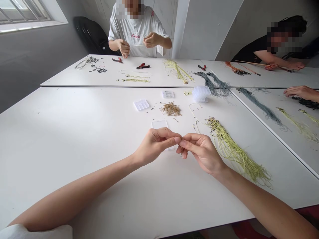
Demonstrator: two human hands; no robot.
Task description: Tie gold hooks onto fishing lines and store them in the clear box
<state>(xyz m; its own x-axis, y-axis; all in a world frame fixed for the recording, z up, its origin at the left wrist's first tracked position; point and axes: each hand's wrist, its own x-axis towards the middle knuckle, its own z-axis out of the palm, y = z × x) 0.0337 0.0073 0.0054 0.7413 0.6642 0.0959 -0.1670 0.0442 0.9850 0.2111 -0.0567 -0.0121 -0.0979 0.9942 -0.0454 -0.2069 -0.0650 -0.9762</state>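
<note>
My left hand (157, 143) and my right hand (204, 152) meet fingertip to fingertip above the table. Both pinch a small gold-coloured swivel (181, 153), part of which dangles below the fingers; the rest is hidden by the fingertips. Just beneath lies a clear plastic box (159, 124), partly covered by my hands. A heap of similar gold swivels (170, 109) sits beyond it, with tiny dark bits scattered to its left. To the right of my right hand spreads a bundle of yellow-green fishing lines (233, 146) with dark hooks at its far end.
Small clear boxes (141, 105) and a stack of clear lids or boxes (200, 94) stand farther back. Grey-blue line bundles (211, 83) cross the table seam. Across sits a person (137, 36) holding a thin line, near red-handled pliers (143, 66). Other people work at right.
</note>
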